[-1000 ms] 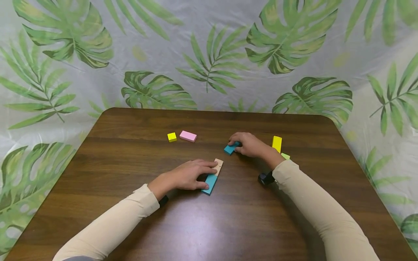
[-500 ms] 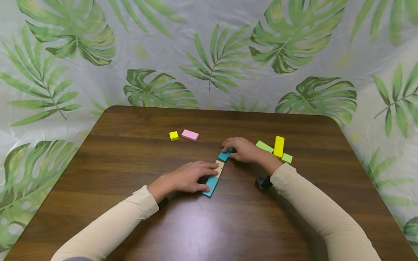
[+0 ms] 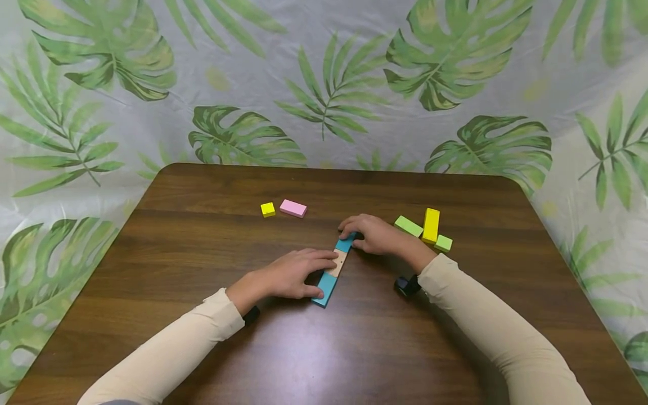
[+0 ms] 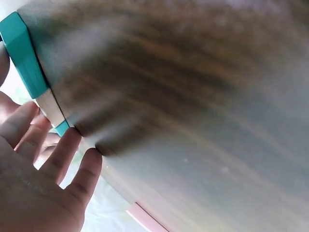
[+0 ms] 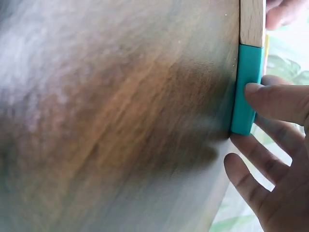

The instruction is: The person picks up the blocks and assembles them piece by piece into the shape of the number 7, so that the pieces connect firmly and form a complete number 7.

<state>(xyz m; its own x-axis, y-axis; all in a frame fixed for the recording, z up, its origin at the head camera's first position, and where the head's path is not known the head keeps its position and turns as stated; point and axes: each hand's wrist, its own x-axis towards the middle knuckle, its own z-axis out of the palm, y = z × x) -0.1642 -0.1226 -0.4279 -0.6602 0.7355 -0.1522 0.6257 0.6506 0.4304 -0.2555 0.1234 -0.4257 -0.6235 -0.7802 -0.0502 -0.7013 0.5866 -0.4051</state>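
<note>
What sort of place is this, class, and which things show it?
Probably an indoor tabletop activity area: there is a dark wood-grain table, a leaf-patterned sheet behind it, and small coloured blocks on top.

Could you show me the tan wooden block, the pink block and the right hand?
Tan wooden block [image 3: 341,260]: head view, top face.
Pink block [image 3: 293,208]: head view, top face.
Right hand [image 3: 373,233]: head view, its back.

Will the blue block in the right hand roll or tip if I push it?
The blue block probably won't roll, since its sides look flat. Tipping seems unlikely too, because it lies low along the table.
</note>
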